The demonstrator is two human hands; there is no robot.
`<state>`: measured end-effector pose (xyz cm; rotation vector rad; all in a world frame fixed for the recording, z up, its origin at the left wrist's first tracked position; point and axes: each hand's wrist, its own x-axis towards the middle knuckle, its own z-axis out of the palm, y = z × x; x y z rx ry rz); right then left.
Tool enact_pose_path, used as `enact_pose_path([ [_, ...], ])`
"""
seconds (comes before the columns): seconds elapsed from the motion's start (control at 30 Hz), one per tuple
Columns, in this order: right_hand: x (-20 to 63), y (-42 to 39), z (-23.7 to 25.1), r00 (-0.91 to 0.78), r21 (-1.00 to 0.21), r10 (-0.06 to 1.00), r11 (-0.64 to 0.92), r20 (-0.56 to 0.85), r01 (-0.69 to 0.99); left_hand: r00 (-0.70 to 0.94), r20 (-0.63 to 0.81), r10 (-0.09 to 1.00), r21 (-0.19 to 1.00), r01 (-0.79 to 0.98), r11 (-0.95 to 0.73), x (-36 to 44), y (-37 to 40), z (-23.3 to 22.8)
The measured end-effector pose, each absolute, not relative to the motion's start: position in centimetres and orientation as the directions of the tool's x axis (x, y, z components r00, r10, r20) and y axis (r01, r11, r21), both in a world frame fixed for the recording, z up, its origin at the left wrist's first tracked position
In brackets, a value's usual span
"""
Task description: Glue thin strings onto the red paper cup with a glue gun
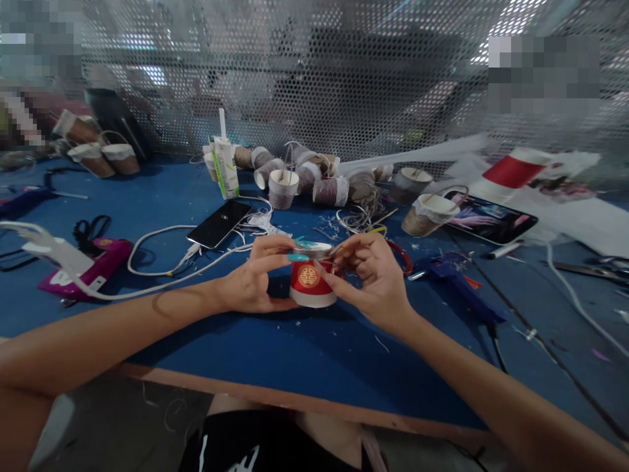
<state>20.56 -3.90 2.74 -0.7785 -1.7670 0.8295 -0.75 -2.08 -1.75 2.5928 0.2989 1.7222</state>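
Your left hand (250,282) and right hand (368,275) are close together over the blue tabletop (314,354), both closed on the small red paper cup with a gold round emblem and white base (310,283). The cup stands upright near the middle of the tabletop, just ahead of you. Your left fingers (275,252) pinch its rim from the 9 o'clock side, teal nails showing; your right fingers (344,262) press the rim and wall from 3 o'clock.

At 11 o'clock from the cup lies a black smartphone (219,223) with a white cable (162,236) plugged in. Farther out at 12 o'clock sits a cluster of twine-wrapped paper cups (304,174), some upright, some tipped over, and a white and green drink carton with a straw (226,167) stands at their left end. At 3 o'clock a blue glue gun (457,282) lies on the tabletop, and at 9 o'clock a pink and white glue gun (83,265) lies well apart from the cup.
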Motion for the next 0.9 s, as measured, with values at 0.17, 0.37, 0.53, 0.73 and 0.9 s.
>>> enact_pose_path([
  [0.17,20.56,-3.81,2.91,-0.314,-0.828,0.814,0.546,0.489,0.126,0.358,0.929,0.095,0.049,0.137,-0.989,-0.69,-1.96,-1.93],
  [0.37,20.7,-3.76,2.96,-0.319,-0.826,0.812,0.548,0.489,0.129,0.426,0.902,0.066,0.022,0.108,-0.994,-0.75,-1.88,-1.56],
  [0.53,20.75,-3.82,2.91,-0.323,-0.825,0.812,0.548,0.486,0.138,0.442,0.893,0.081,0.03,0.122,-0.992,-0.9,-1.89,-1.43],
  [0.73,21.05,-3.79,2.88,-0.352,-0.806,0.785,0.579,0.51,0.126,0.448,0.892,0.063,0.016,0.108,-0.994,-0.92,-1.84,-1.33],
  [0.9,21.12,-3.72,2.81,-0.344,-0.818,0.799,0.561,0.494,0.129,0.424,0.904,0.058,0.024,0.086,-0.996,-0.87,-1.71,-1.43],
])
